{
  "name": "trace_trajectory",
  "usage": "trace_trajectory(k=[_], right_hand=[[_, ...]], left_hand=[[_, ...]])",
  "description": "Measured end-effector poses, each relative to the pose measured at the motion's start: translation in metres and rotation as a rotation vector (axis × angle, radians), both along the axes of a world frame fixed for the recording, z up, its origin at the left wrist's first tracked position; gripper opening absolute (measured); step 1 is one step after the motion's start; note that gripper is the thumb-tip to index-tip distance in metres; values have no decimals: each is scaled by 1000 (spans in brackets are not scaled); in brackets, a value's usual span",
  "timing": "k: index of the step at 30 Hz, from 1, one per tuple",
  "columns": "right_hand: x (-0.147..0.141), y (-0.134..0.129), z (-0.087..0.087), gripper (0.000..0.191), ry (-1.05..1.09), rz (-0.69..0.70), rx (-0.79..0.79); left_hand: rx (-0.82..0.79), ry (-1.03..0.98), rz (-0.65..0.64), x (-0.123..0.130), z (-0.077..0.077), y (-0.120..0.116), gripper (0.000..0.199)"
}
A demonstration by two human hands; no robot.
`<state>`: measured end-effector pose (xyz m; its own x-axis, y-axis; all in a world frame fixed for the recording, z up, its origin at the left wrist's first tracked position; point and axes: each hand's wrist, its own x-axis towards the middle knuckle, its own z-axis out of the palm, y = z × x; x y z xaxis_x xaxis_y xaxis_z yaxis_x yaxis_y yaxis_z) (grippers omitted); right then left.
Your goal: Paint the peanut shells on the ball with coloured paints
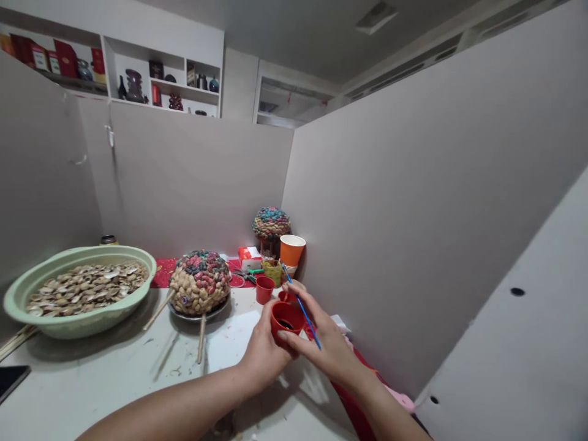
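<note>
My left hand (260, 352) is wrapped round a small red cup (285, 313) with dark liquid at the bottom. My right hand (331, 346) has a thin blue paintbrush (304, 311) in it, handle slanting down toward the wrist. The right thumb also rests against the cup's near rim. Beyond the hands stands another red cup (264, 290), with more red cups partly hidden by my fingers. To the left, a dome of peanut shells (198, 288), painted red and green on top and plain below, sits on a metal dish with sticks poking out.
A green basin (80, 327) full of shells stands at the left, with a dark phone (13, 381) in front. A finished-looking coloured dome (271, 223), orange paper cups (293, 251) and pliers (245, 275) are at the back. Grey partitions (413, 214) enclose the table.
</note>
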<state>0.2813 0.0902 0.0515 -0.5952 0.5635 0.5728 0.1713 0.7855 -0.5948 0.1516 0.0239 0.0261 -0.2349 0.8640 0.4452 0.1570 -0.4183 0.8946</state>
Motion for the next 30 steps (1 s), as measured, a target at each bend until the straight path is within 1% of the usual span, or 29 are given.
trace_trajectory(k=[2, 7, 10, 12, 14, 16, 19, 21, 23, 27, 30], right_hand=[[-3, -7, 1, 73, -21, 18, 1], [-13, -18, 0, 76, -66, 59, -4], [-21, -23, 2, 76, -70, 109, 6], [-27, -24, 6, 74, -40, 124, 32], [-34, -25, 12, 70, 26, 136, 55], [-43, -25, 20, 62, 126, 153, 63], [-58, -23, 25, 41, 299, 150, 8], [-67, -20, 23, 29, 387, 115, -57], [-72, -16, 16, 24, 420, 80, -100], [-70, -6, -2, 20, 411, 69, -63], [-62, -4, -8, 18, 455, 85, -41]], left_hand=[[-7, -35, -17, -3, 1, -9, 55], [-43, -144, -48, -12, -3, -26, 50], [-60, -180, -32, -20, -3, -35, 45], [-77, -190, -10, -26, -4, -41, 42], [-101, -194, 14, -33, -7, -45, 41], [-128, -194, 36, -38, -11, -48, 44], [-162, -196, 75, -45, -15, -47, 44], [-172, -202, 97, -49, -15, -42, 43], [-171, -206, 112, -53, -15, -36, 45], [-161, -279, 118, -62, -20, -26, 47], [-233, -286, 147, -66, -26, -26, 48]])
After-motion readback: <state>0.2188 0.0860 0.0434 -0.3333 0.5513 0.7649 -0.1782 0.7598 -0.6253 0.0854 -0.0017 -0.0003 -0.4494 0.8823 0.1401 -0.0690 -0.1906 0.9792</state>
